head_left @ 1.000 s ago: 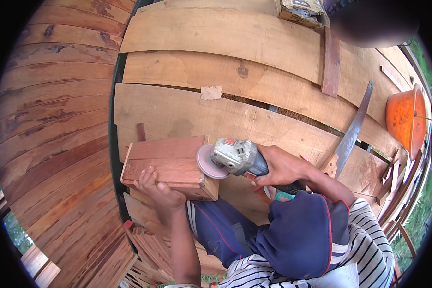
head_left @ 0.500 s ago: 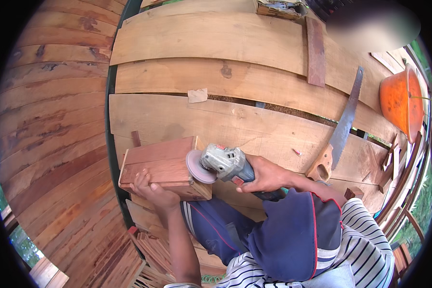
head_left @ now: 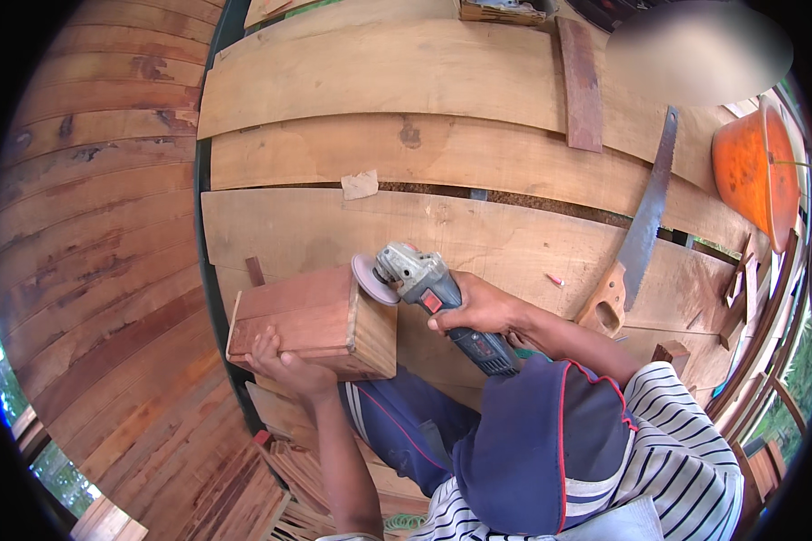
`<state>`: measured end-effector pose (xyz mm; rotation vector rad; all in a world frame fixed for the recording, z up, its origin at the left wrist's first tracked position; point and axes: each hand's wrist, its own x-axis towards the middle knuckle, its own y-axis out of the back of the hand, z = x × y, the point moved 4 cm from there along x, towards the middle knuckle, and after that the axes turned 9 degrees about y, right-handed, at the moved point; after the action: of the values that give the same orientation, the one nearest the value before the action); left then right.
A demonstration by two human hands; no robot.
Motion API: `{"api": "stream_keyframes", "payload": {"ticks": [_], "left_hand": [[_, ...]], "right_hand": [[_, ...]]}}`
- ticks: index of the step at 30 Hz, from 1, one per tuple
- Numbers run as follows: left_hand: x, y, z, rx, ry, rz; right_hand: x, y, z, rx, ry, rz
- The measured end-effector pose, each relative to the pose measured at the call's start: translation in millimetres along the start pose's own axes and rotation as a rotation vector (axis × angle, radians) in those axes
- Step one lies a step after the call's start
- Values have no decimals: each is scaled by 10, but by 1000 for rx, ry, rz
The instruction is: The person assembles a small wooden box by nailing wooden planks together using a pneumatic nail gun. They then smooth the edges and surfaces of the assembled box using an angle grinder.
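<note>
My left hand (head_left: 289, 362) grips the near side of a reddish wooden box (head_left: 302, 311), its fingers lying over the lower edge. The box rests by my knee, with its paler end panel facing right. In my right hand (head_left: 478, 305) is an angle grinder (head_left: 429, 284), the fingers wrapped round its dark blue body. Its round sanding disc (head_left: 373, 278) stands at the upper right corner of the box; whether it touches the wood I cannot tell. A small reddish wood strip (head_left: 254, 270) sticks up behind the box.
A handsaw (head_left: 645, 230) with a wooden handle lies to the right on the wide planks (head_left: 334, 149). Beyond it stands an orange basin (head_left: 749, 167). A dark red board (head_left: 580, 86), a scrap of sandpaper (head_left: 360, 185) and a small tube (head_left: 555, 280) lie on the planks.
The grinder has moved up along the box's right end, from its middle to its upper corner. My left hand still holds the box, which has turned slightly.
</note>
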<state>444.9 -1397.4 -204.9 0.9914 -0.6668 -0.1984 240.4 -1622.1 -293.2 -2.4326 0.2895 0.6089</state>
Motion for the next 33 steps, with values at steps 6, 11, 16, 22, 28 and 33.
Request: {"api": "stream_keyframes", "payload": {"ticks": [6,11,16,22,28,33], "left_hand": [[-41,43,-11,49,66,-5],[-7,19,36,85,95,-83],[-19,32,-39,76,66,-6],[-6,24,-23,47,87,-48],[0,40,47,41,51,-24],[-35,30,22,-8,45,18]], "right_hand": [[-249,-97,-508,-524,260,-73],[171,327,-735,-654,210,-120],[193,189,-1095,-879,253,-268],[460,368,-1310,-1032,261,-236],[420,228,-1315,-1074,306,-269],[273,46,-1276,-921,398,-415]]}}
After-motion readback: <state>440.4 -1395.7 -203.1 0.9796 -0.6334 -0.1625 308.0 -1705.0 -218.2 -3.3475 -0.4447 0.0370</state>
